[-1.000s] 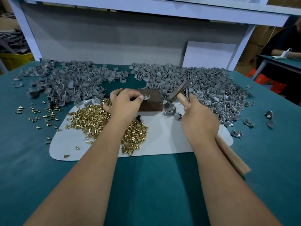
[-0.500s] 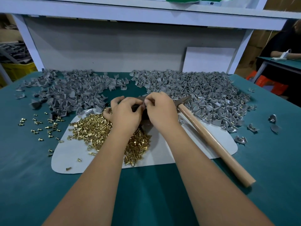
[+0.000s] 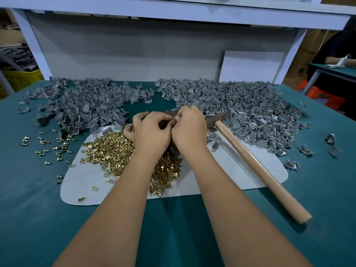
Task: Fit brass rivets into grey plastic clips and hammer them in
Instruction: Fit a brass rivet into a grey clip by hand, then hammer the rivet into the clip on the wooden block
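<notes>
At the centre of the frame the left hand (image 3: pixel 150 132) and right hand (image 3: pixel 189 128) meet, fingertips curled together over a dark block (image 3: pixel 169 115); they seem to pinch something small, but what it is cannot be told. Below them a heap of small brass rivets (image 3: pixel 115 149) lies on a pale grey mat (image 3: pixel 227 174). Loose grey plastic clips (image 3: pixel 82 105) fill the upper left, and a second grey clip pile (image 3: pixel 240 105) the upper right. A wooden-handled hammer (image 3: pixel 256 164) lies released, slanting toward the lower right over the teal tabletop (image 3: pixel 28 209).
</notes>
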